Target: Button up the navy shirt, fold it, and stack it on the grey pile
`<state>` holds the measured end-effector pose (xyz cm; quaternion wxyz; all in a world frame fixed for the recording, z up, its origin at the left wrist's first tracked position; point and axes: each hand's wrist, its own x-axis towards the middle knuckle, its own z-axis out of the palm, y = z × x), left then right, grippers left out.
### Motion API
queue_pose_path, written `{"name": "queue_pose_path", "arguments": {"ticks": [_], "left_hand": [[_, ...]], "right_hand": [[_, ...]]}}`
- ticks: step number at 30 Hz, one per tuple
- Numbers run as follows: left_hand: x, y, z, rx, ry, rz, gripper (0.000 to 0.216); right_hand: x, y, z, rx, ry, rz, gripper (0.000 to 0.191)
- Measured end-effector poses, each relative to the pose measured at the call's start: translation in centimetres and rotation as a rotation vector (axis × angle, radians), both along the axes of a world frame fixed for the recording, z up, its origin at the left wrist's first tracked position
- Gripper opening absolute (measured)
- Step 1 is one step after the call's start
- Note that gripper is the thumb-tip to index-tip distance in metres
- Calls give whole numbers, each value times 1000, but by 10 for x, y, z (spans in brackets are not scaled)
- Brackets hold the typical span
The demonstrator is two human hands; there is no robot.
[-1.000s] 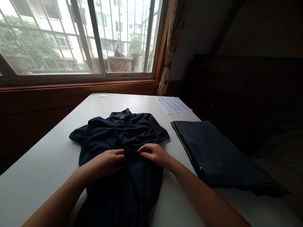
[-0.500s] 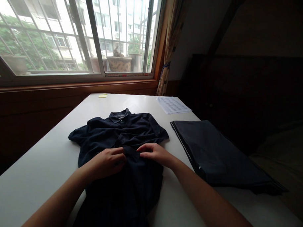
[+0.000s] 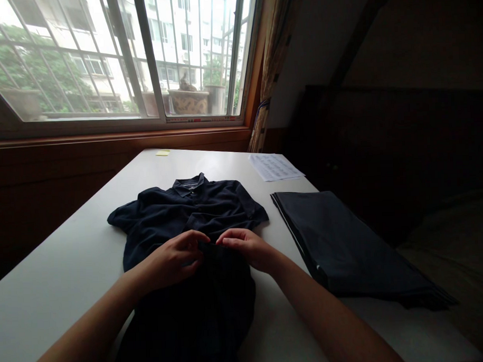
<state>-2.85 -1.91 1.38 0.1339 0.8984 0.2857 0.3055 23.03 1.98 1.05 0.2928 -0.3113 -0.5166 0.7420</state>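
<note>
Fingers of my left hand (image 3: 175, 260): half-curled, with the index reaching forward and to the right over the dark shirt (image 3: 214, 205); the thumb lies lower, leaving a gap between the two, and I cannot tell whether any fabric is gripped there.
Fingers of my right hand (image 3: 249, 246): bent inward, index and thumb drawn close together at the front of the shirt; whether they pinch the cloth, I cannot tell.
Gap between hands: narrow, my two index tips almost facing each other across a strip of shirt front.
Dark shirt: laid on the white table (image 3: 69, 250), its collar (image 3: 190, 185) toward the window (image 3: 152, 62), short sleeves spread to both sides, chest wrinkled, lower part in shadow beneath and between my forearms.
Change, left: half a second earlier my index was more tucked in; now it extends nearer to my right hand.
Change, right: my index and thumb sit closer together than before.
Change, shirt: its lower right outline now bulges in a rounded curve below my right hand.
Right margin: folded dark cloth (image 3: 358, 245) near the right sleeve, apart from it.
Far edge: printed sheets (image 3: 276, 166) at the right, yellow note (image 3: 163, 152) at the left.
</note>
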Motion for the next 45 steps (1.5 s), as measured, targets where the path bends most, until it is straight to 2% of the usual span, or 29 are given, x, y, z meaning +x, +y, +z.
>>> {"name": "queue_pose_path", "arguments": {"ticks": [11,25,33,40,45], "left_hand": [[1,-2,1,44,91,29,13],[6,0,-3,-112,127,25,12],[6,0,-5,-73,142,14,11],[5,1,-6,-35,134,-4,14],[7,-1,-8,-103,109,17,16]], "right_hand": [[-2,-2,1,109,-178,40,35],[-1,-6,0,520,-321,39,27],[-1,-3,-1,428,-320,77,28],[2,0,0,413,-326,95,31],[-1,0,-2,263,-309,98,43]]}}
